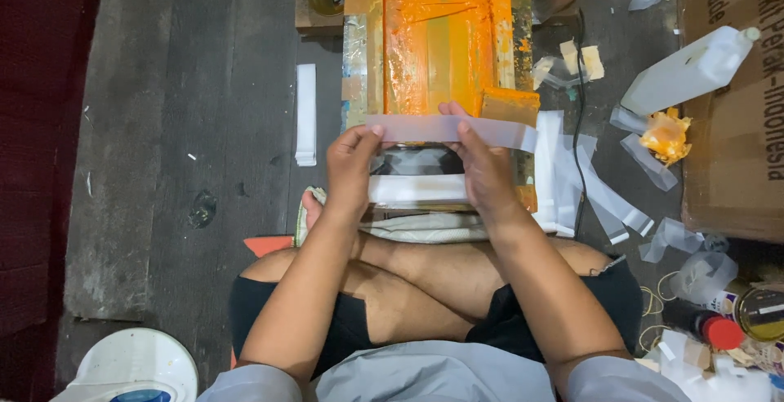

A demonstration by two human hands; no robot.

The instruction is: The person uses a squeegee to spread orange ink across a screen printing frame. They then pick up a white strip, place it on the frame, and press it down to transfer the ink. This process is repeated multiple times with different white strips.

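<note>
We observe a person seated cross-legged on the floor (188, 124), both hands raised at centre frame. The left hand (353, 161) and right hand (482, 161) are each clamped on a translucent white strip (449, 128), held flat and level between them, thumbs on top. The strip hangs just below the near edge of one orange-inked printing screen (441, 43), which fills the upper centre of the frame, and above one white strip lying on the platen (416, 188).

We judge the step in hand to be positioning a strip at the screen. The next move would call for squaring the strip to the frame edge and keeping fingers clear of wet ink.

Counted: one squeegee block (508, 106) at the screen's lower right corner; one white plastic bottle (690, 71) at upper right; one stack of white strips (305, 112) at left centre; several loose strips (604, 198) at right, exact number unclear; one cardboard box (735, 124) at the right edge.
</note>
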